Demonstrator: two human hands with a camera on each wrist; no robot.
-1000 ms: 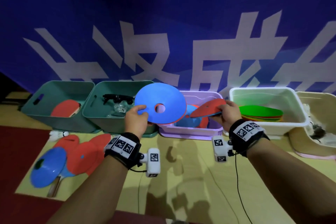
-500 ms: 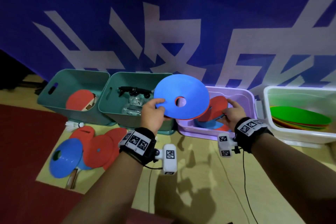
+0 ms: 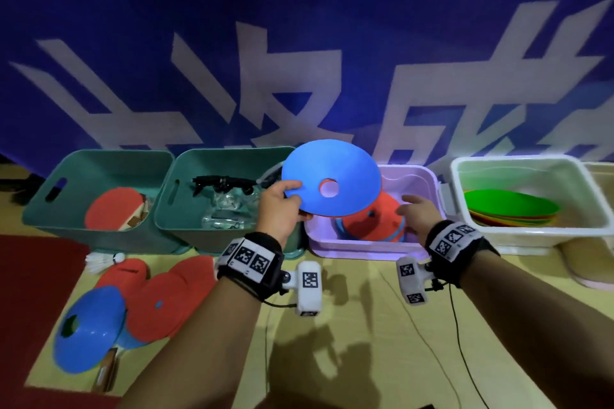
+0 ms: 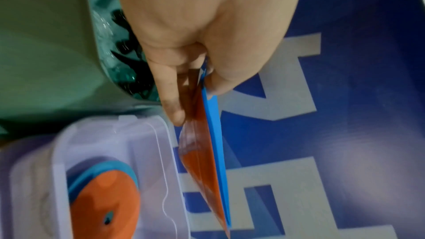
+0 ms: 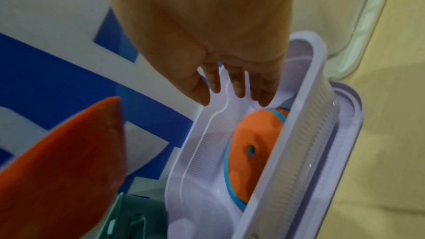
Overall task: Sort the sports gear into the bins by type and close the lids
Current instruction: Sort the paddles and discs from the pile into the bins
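blue on top and orange beneath, the disc cones (image 3: 332,188) in the left hand (image 3: 282,209) hang tilted over the near-left corner of the lilac bin (image 3: 365,247), thumb on the blue face and fingers under the orange one, pinching the pair at their rim; the wrist view shows that pinch (image 4: 202,134) is shallow, right at the edge. the right hand (image 3: 415,212) hovers over the bin's right side with fingers spread and straight, holding nothing, just above the orange and blue cones (image 5: 255,144) already stacked inside. the likely trouble, as i judge it, is that the two pinched discs could slide apart or slip from so thin a grip and drop outside the bin, or land on edge against the stack and sit proud, which would later foul the lid. more cones (image 3: 159,305), a paddle handle and a shuttlecock (image 3: 103,261) lie on the floor to the left, so sorting is far from done, and no lid is on any bin i can see. large white characters run across the blue wall (image 3: 299,26) but they are cropped and i cannot read them; the wristbands carry square black-and-white code markers (image 3: 249,257), no brand visible.
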